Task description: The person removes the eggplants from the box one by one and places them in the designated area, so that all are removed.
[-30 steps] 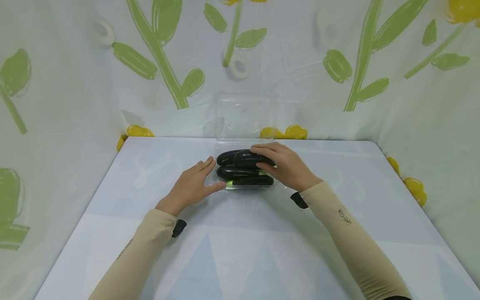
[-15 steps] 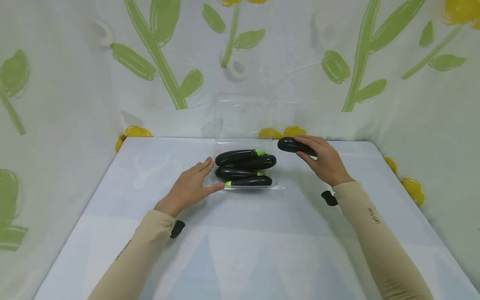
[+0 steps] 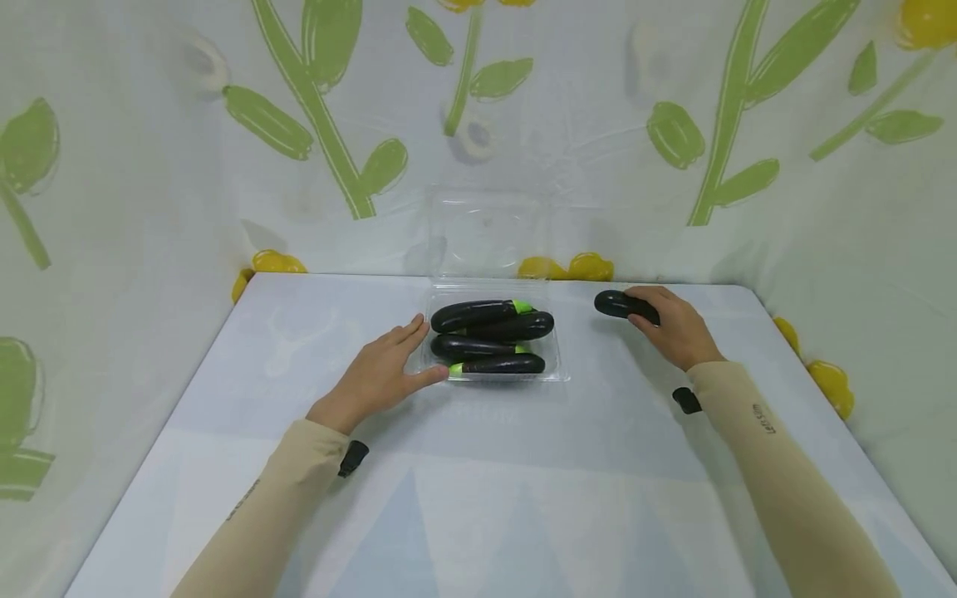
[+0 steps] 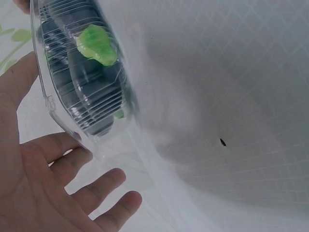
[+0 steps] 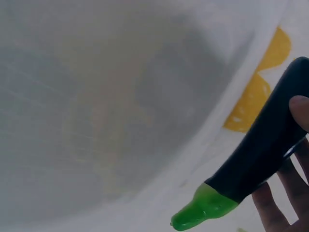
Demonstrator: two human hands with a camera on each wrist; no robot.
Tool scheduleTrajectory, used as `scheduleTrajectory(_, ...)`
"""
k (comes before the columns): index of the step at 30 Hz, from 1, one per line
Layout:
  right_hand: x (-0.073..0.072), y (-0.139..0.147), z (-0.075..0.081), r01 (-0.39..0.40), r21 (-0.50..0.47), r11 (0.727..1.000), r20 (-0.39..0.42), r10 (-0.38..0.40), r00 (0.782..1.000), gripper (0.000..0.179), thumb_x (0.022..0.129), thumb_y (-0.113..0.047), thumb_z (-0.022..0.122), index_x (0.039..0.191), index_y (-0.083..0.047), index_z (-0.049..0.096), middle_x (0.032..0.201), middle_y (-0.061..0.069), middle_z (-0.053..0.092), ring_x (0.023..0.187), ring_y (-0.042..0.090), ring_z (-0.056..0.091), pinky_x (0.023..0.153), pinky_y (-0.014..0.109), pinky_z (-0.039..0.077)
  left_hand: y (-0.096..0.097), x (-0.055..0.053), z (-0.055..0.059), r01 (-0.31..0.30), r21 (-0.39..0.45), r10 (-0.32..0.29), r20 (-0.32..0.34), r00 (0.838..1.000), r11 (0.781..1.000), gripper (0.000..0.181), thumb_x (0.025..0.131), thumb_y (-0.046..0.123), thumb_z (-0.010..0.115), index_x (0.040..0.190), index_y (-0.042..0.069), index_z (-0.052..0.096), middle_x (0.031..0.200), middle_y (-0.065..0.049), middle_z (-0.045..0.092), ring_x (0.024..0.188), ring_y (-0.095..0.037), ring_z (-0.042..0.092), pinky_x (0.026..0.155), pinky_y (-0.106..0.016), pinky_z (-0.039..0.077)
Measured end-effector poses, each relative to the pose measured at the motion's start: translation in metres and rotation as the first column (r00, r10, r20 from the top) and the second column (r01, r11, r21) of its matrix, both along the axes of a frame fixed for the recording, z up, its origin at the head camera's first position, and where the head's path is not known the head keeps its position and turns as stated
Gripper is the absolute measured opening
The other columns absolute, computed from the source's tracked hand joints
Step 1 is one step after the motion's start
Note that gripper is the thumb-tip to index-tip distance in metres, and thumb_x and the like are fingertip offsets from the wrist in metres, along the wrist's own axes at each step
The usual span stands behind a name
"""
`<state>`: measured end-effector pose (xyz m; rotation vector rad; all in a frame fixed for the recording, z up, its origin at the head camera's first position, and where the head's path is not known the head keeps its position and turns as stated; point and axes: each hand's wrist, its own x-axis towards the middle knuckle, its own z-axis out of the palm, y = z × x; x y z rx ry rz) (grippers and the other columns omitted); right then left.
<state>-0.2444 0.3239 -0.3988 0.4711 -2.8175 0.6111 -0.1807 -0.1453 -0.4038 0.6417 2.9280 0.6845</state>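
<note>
A clear plastic clamshell box (image 3: 556, 377) stands at the back middle of the table in the head view, its transparent lid (image 3: 489, 232) raised behind it. Several dark eggplants with bright green caps lie inside, including a front eggplant (image 3: 501, 364). Against the box's left side rests my left hand (image 3: 374, 374), fingers extended and thumb at the near left corner. The left wrist view shows that hand's fingers spread beside the ribbed wall of the box (image 4: 48, 99). To the right of the box, my right hand (image 3: 675, 330) grips another eggplant (image 3: 616, 304), whose green cap shows in the right wrist view.
The white table (image 3: 478, 498) has pale blue triangles printed near its front. A white curtain (image 3: 583, 166) with green leaves and yellow flowers hangs behind the table and along both sides.
My right hand has lifted an eggplant out of the box and carried it to the right. The left hand has stayed at the box's left side.
</note>
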Motion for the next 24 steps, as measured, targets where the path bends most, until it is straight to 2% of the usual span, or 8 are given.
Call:
scheduleTrajectory(4, -0.002, 0.004, -0.01, 0.024, 0.025, 0.999, 0.121, -0.027, 0.992, 0.044, 0.099, -0.012, 0.068, 0.142, -0.009, 0.057, 0.145, 0.018, 0.053, 0.135, 0.041, 0.047, 0.11, 0.06, 0.037, 0.0, 0.0, -0.001, 0.003, 0.008, -0.003, -0.011, 1.0, 1.0, 0.095, 0.094, 0.068, 0.056, 0.16, 0.006, 0.028, 0.167, -0.008, 0.022, 0.149, -0.039, 0.029, 0.12, -0.053, 0.026)
scheduleTrajectory(11, -0.009, 0.004, -0.016, 0.036, 0.025, 0.999, 0.231, -0.041, 0.972, 0.047, 0.101, -0.013, 0.064, 0.146, -0.007, 0.051, 0.15, 0.023, 0.047, 0.14, 0.044, 0.039, 0.114, 0.061, 0.032, 0.001, 0.001, 0.0, -0.002, 0.016, 0.002, -0.004, 1.0, 1.0, 0.094, 0.094, 0.066, 0.057, 0.16, 0.006, 0.028, 0.167, -0.008, 0.021, 0.149, -0.037, 0.029, 0.12, -0.053, 0.026)
scheduleTrajectory(24, -0.01, 0.003, -0.013, 0.023, 0.028, 0.999, 0.238, -0.029, 0.971, 0.049, 0.1, -0.011, 0.065, 0.146, -0.005, 0.05, 0.148, 0.024, 0.048, 0.139, 0.044, 0.04, 0.114, 0.06, 0.031, 0.001, 0.002, 0.003, -0.003, 0.006, 0.003, 0.004, 1.0, 1.0, 0.093, 0.095, 0.065, 0.058, 0.16, 0.005, 0.028, 0.167, -0.008, 0.021, 0.149, -0.037, 0.029, 0.12, -0.053, 0.026)
